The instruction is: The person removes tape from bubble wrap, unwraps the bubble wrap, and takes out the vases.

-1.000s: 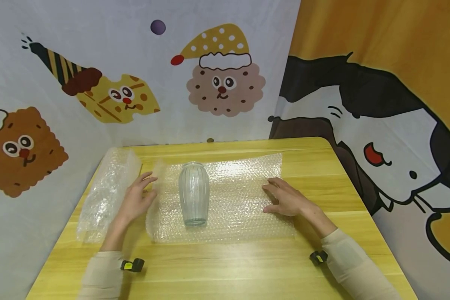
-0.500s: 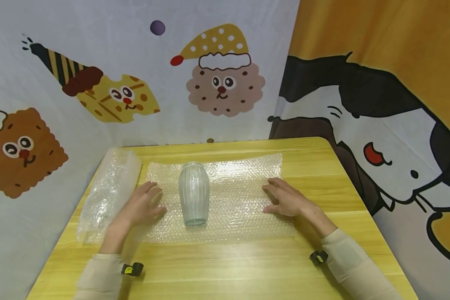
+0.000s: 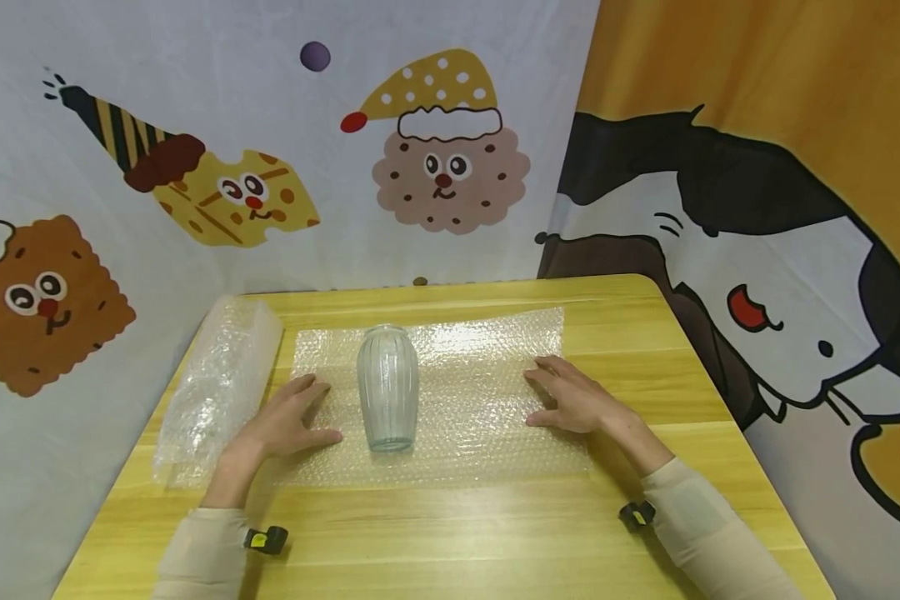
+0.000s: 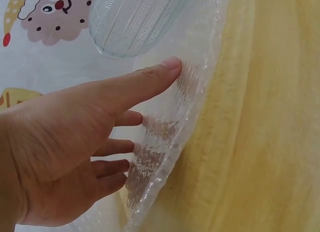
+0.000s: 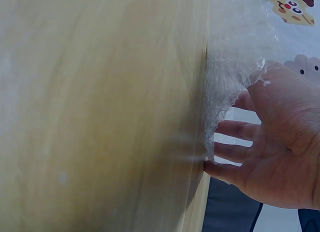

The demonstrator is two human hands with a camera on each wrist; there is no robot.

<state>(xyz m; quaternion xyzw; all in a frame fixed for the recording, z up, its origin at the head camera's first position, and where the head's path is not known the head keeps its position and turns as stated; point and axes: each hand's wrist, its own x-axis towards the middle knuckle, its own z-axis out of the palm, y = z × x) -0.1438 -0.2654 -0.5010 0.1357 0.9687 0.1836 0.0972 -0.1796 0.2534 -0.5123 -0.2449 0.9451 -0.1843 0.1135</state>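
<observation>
On a sheet of bubble wrap (image 3: 472, 392) lies a clear ribbed glass vase (image 3: 387, 387), left of the sheet's middle, its base toward me. My left hand (image 3: 288, 423) is at the sheet's left edge, thumb spread away from the fingers. In the left wrist view the thumb (image 4: 167, 68) overlaps the bubble wrap (image 4: 200, 52), below the vase (image 4: 135, 22). At the sheet's right edge my right hand (image 3: 570, 396) rests with loosely spread fingers. The right wrist view has those fingers (image 5: 235, 129) touching the edge of the bubble wrap (image 5: 235, 42).
A folded bundle of bubble wrap (image 3: 221, 383) lies at the table's left side, close by my left forearm. The wooden table (image 3: 450, 542) ends against a cartoon-printed curtain (image 3: 270, 100) at the back. A small black and yellow camera (image 3: 266, 540) sits at my left wrist.
My left hand has come down and a little toward me and right. The sheet's left edge, lifted earlier, now lies flatter. The right hand and the vase have stayed in place.
</observation>
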